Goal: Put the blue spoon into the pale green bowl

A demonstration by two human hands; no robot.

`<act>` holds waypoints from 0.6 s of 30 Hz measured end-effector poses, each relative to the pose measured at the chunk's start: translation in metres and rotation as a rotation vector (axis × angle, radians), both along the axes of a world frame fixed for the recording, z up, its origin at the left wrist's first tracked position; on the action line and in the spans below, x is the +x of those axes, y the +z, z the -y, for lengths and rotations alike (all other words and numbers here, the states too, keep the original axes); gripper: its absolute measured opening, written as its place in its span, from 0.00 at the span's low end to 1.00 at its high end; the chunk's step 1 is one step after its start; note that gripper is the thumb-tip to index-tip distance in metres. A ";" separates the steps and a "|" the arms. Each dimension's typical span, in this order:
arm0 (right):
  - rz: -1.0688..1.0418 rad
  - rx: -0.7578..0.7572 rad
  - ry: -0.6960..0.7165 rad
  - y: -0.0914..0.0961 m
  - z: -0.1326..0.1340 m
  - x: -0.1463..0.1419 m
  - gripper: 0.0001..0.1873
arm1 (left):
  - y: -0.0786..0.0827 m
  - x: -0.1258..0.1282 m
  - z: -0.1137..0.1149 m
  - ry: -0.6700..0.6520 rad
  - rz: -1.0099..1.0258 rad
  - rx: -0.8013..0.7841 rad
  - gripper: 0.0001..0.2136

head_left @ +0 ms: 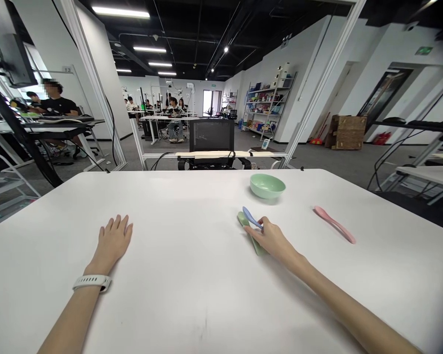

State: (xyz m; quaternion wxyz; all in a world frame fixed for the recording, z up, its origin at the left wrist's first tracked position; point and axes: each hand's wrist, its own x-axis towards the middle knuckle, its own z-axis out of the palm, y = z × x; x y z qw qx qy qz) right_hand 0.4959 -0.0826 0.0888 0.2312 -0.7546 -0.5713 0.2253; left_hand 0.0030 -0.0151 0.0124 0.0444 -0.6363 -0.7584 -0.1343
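Observation:
My right hand (269,238) is closed on a blue spoon (251,218), whose bowl points up and to the left. Partly under that hand is a green spoon (256,246), with its bowl toward the back left; my fingers cover its middle, and I cannot tell whether they touch it. Behind the hand stands a light green bowl (268,186). A pink spoon (334,223) lies on the table to the right. On the left, my left hand (112,241) rests palm down on the white table (162,285), fingers stretched out, holding nothing.
A metal frame (302,123) rises around the table's far side. Beyond the far edge is a black office chair (211,135). Shelves (268,105) and a wooden crate (346,132) stand farther back. Several people sit at other desks in the background.

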 end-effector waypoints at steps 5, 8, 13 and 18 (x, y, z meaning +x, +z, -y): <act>0.078 0.049 -0.133 0.001 0.000 0.035 0.11 | -0.002 -0.001 -0.001 0.005 -0.006 0.005 0.35; 0.161 0.049 -0.195 -0.001 -0.001 0.064 0.09 | -0.002 -0.001 -0.002 0.012 -0.006 -0.008 0.35; 0.287 0.004 -0.251 -0.012 -0.007 0.096 0.11 | -0.001 -0.001 -0.002 0.005 -0.006 -0.012 0.36; 0.325 0.015 -0.249 -0.024 -0.015 0.106 0.12 | -0.001 0.001 -0.004 0.013 0.004 0.003 0.35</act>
